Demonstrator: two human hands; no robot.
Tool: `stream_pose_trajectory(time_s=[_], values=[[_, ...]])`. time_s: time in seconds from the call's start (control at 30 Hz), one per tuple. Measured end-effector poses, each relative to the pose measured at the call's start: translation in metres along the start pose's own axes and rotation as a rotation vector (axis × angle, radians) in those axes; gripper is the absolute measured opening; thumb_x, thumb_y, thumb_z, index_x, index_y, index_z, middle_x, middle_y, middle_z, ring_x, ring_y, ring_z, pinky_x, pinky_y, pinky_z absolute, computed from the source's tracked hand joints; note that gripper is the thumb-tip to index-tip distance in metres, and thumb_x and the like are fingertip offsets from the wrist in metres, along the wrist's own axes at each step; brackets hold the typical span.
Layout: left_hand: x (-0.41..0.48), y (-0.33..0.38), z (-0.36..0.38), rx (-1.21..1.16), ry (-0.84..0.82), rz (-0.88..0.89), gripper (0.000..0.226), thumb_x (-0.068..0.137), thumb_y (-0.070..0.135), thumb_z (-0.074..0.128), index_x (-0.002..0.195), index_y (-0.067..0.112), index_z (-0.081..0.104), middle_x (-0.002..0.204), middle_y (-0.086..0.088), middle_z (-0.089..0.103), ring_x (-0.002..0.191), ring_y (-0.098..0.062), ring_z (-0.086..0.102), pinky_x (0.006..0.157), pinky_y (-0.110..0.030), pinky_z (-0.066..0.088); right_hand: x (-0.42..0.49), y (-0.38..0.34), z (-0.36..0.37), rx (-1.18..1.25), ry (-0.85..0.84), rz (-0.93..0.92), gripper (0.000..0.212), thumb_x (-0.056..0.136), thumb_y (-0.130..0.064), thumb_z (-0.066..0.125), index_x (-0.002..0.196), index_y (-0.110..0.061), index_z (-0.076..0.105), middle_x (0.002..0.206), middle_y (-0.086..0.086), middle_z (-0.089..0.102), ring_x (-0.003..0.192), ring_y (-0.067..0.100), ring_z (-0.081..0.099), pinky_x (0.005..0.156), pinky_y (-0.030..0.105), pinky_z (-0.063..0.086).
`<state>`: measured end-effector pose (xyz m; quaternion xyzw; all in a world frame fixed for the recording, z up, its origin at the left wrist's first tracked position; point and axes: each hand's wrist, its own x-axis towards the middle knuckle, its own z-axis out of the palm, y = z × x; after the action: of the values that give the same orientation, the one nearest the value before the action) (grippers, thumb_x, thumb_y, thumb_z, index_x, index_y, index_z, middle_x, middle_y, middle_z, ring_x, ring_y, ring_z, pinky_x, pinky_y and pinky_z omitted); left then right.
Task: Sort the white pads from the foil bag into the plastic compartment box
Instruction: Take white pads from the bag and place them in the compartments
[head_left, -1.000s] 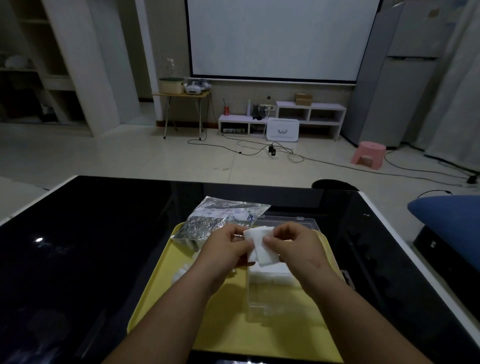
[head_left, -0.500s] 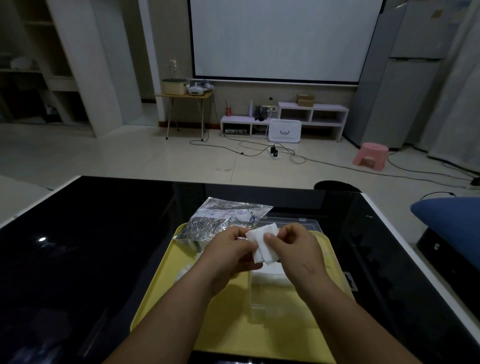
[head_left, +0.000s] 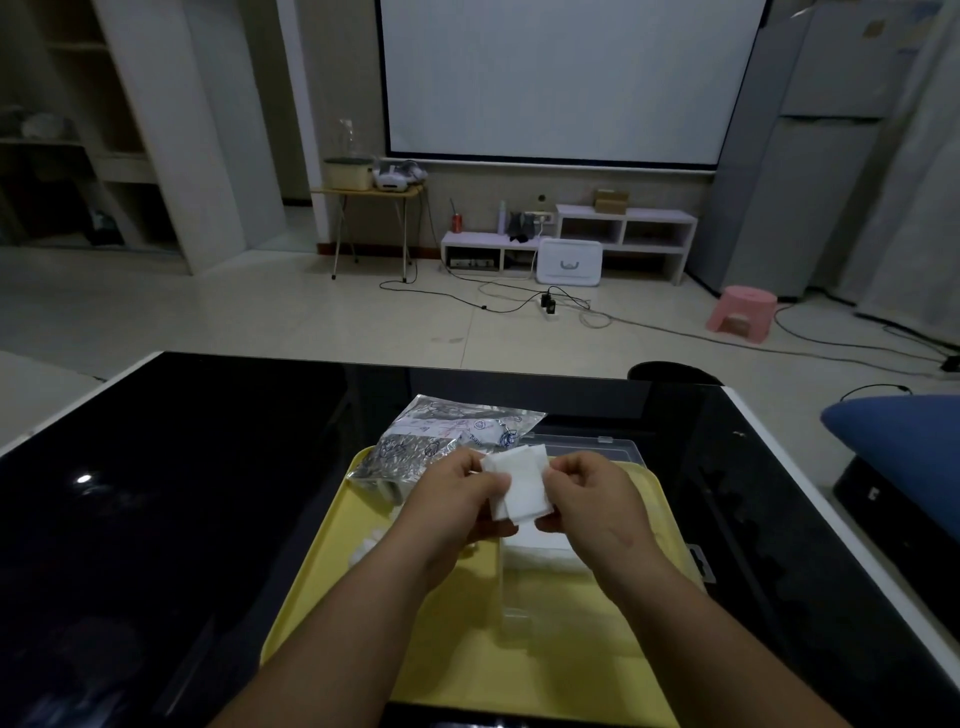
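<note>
White pads (head_left: 521, 486), at least two, pinched by left hand (head_left: 460, 501) and right hand (head_left: 592, 501); one foil bag (head_left: 441, 441).

A yellow tray (head_left: 467, 670) lies on a glossy black table (head_left: 156, 519). Beyond, a projector screen (head_left: 566, 78) hangs above a low white shelf unit (head_left: 623, 228) with a white case (head_left: 569, 261) leaning against it. Cables (head_left: 649, 325) trail across the tiled floor toward a pink stool (head_left: 742, 313) beside a grey refrigerator (head_left: 810, 182).
</note>
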<state>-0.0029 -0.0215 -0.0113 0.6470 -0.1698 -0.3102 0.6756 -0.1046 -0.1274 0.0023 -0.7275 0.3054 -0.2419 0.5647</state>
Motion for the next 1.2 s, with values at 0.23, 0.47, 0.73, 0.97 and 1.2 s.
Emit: stream_pose_trajectory(time_s=[0.23,0.47,0.73,0.97,1.2], values=[[-0.002,-0.003,-0.001,0.079,-0.016,0.05,0.008,0.09,0.008,0.063,0.098,0.006,0.062,0.098,-0.021,0.067,0.078,-0.029,0.069,0.066,-0.039,0.06,-0.003,0.004,0.005,-0.266,0.004,-0.104,0.011,0.094,-0.02,0.05,0.084,-0.021,0.054,0.079,0.002,0.064,0.063,0.017,0.064,0.056,0.034,0.053],[-0.004,0.0,0.002,0.056,0.031,0.045,0.011,0.094,0.009,0.055,0.083,0.012,0.056,0.09,-0.018,0.065,0.065,-0.029,0.069,0.059,-0.038,0.058,-0.001,0.0,0.007,-0.185,0.059,-0.052,0.013,0.091,-0.015,0.05,0.078,-0.014,0.055,0.076,0.003,0.059,0.064,0.017,0.052,0.051,0.027,0.041],[-0.005,0.0,0.01,-0.035,0.028,0.037,0.006,0.095,0.006,0.053,0.09,0.005,0.051,0.084,-0.018,0.064,0.058,-0.023,0.065,0.052,-0.03,0.053,-0.003,0.0,0.016,0.184,0.161,0.127,0.012,0.091,-0.009,0.048,0.088,-0.003,0.058,0.082,0.014,0.063,0.062,0.021,0.059,0.052,0.031,0.051],[-0.005,0.002,0.0,0.049,0.027,0.081,0.017,0.095,0.006,0.057,0.078,0.01,0.056,0.081,-0.015,0.061,0.065,-0.023,0.06,0.048,-0.024,0.049,0.001,-0.001,0.007,0.074,0.084,0.047,0.014,0.092,-0.018,0.057,0.083,-0.009,0.064,0.074,0.006,0.061,0.062,0.017,0.05,0.055,0.033,0.043],[-0.007,0.004,0.0,0.131,0.011,0.11,0.019,0.092,0.003,0.058,0.1,0.02,0.063,0.099,-0.015,0.065,0.072,-0.024,0.064,0.049,-0.024,0.049,0.001,0.004,0.003,0.04,0.018,0.021,0.013,0.096,-0.019,0.057,0.088,-0.015,0.067,0.085,0.004,0.069,0.072,0.016,0.065,0.055,0.022,0.052]])
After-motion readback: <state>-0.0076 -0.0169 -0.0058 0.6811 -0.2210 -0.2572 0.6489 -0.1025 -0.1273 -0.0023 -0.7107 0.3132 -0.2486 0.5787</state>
